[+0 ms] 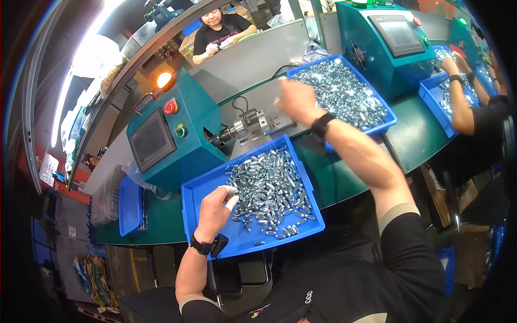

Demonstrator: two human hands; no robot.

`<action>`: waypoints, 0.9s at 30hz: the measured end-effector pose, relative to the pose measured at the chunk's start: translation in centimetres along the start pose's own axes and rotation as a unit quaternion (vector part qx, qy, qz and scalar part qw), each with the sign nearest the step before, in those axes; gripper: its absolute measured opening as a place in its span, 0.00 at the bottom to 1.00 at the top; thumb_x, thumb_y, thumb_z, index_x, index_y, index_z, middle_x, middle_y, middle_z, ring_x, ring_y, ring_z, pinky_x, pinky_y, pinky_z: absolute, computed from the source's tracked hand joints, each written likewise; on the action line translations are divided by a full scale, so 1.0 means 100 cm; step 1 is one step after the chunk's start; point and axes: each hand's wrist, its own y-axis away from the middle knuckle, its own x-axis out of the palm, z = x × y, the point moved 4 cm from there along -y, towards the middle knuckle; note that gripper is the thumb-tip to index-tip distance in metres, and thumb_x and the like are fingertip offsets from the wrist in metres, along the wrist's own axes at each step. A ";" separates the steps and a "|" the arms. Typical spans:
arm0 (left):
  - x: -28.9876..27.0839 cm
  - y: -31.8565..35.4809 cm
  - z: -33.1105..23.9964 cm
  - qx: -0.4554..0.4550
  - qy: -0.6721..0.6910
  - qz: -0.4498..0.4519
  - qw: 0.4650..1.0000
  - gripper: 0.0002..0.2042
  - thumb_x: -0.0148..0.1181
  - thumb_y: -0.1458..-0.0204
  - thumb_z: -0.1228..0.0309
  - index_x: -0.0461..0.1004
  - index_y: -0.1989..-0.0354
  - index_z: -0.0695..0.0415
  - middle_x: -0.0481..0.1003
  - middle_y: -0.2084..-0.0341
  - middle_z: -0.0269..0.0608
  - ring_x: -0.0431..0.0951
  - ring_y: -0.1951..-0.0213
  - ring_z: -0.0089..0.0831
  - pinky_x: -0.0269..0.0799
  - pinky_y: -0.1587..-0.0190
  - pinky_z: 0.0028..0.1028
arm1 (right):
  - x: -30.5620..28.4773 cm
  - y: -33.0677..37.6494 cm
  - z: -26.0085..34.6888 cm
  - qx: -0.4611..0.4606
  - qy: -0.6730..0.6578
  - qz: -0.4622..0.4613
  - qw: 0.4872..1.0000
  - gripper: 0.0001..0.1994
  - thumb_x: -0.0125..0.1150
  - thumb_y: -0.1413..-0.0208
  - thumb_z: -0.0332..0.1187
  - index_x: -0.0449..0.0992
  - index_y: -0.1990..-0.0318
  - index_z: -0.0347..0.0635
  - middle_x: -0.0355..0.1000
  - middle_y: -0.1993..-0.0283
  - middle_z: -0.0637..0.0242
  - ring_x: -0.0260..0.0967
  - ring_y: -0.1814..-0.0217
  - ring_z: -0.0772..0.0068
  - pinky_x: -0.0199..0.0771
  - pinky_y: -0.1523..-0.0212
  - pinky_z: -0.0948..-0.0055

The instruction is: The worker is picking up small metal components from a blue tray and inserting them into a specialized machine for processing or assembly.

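My left hand (215, 207) rests in the near blue tray (204, 188), its white-taped fingertips closed on a small silver metal part at the edge of a heap of such parts (272, 188). My right hand (295, 99) is raised and blurred over the near left corner of a second blue tray (389, 116), which is full of the same silver parts (342, 91). Whether the right hand holds a part cannot be told. A small chuck fixture (245, 128) sits on the grey plate between the two trays, below the right hand.
A teal machine (172, 134) with a dark screen, red button and lit orange lamp stands left of the fixture. A second teal machine (390, 40) stands at the back right. Other people work behind the grey partition (221, 32) and at the right (468, 107), by more blue trays.
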 end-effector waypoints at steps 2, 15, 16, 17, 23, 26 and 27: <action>0.005 -0.015 -0.015 0.043 0.009 0.004 0.999 0.09 0.72 0.44 0.79 0.81 0.57 0.63 0.84 0.66 0.44 0.86 0.65 0.33 0.81 0.60 0.30 | -0.012 -0.009 -0.057 0.042 0.056 -0.045 0.997 0.16 0.68 0.47 0.36 0.76 0.53 0.38 0.82 0.57 0.49 0.82 0.52 0.45 0.82 0.51 0.48; 0.015 -0.169 -0.084 0.219 -0.138 -0.088 0.962 0.06 0.67 0.47 0.77 0.78 0.61 0.58 0.80 0.68 0.48 0.81 0.60 0.50 0.77 0.57 0.46 | -0.034 0.137 -0.031 -0.121 -0.260 -0.193 0.938 0.21 0.71 0.42 0.28 0.78 0.40 0.42 0.78 0.51 0.55 0.77 0.54 0.53 0.79 0.55 0.60; 0.018 -0.182 -0.082 0.220 -0.140 -0.082 0.962 0.06 0.67 0.47 0.77 0.78 0.61 0.58 0.80 0.68 0.48 0.81 0.60 0.50 0.77 0.57 0.46 | -0.029 0.143 -0.031 -0.116 -0.263 -0.194 0.938 0.21 0.71 0.42 0.28 0.78 0.40 0.42 0.78 0.51 0.55 0.77 0.54 0.53 0.79 0.55 0.60; 0.021 -0.193 -0.079 0.218 -0.166 -0.077 0.959 0.06 0.66 0.48 0.78 0.78 0.62 0.58 0.80 0.68 0.48 0.81 0.59 0.51 0.76 0.57 0.47 | -0.021 0.148 -0.029 -0.120 -0.264 -0.181 0.940 0.21 0.71 0.42 0.27 0.79 0.41 0.42 0.78 0.53 0.57 0.77 0.55 0.54 0.79 0.57 0.61; 0.042 -0.225 -0.067 0.217 -0.269 -0.042 0.937 0.07 0.62 0.52 0.80 0.76 0.65 0.58 0.79 0.70 0.48 0.79 0.60 0.52 0.75 0.57 0.50 | -0.008 0.153 -0.032 -0.149 -0.264 -0.168 0.938 0.19 0.71 0.43 0.26 0.80 0.43 0.41 0.79 0.57 0.61 0.76 0.59 0.59 0.78 0.61 0.64; 0.046 -0.230 -0.062 0.216 -0.286 -0.028 0.933 0.07 0.62 0.51 0.81 0.76 0.64 0.58 0.78 0.69 0.47 0.78 0.59 0.51 0.74 0.56 0.49 | -0.010 0.151 -0.032 -0.139 -0.285 -0.162 0.934 0.18 0.71 0.43 0.26 0.80 0.44 0.41 0.79 0.58 0.61 0.76 0.60 0.59 0.78 0.63 0.65; 0.047 -0.231 -0.061 0.216 -0.293 -0.022 0.931 0.07 0.62 0.51 0.81 0.77 0.63 0.57 0.78 0.69 0.46 0.78 0.58 0.50 0.74 0.56 0.48 | -0.010 0.152 -0.033 -0.134 -0.295 -0.159 0.932 0.18 0.71 0.43 0.26 0.80 0.44 0.41 0.79 0.58 0.62 0.76 0.61 0.59 0.78 0.63 0.65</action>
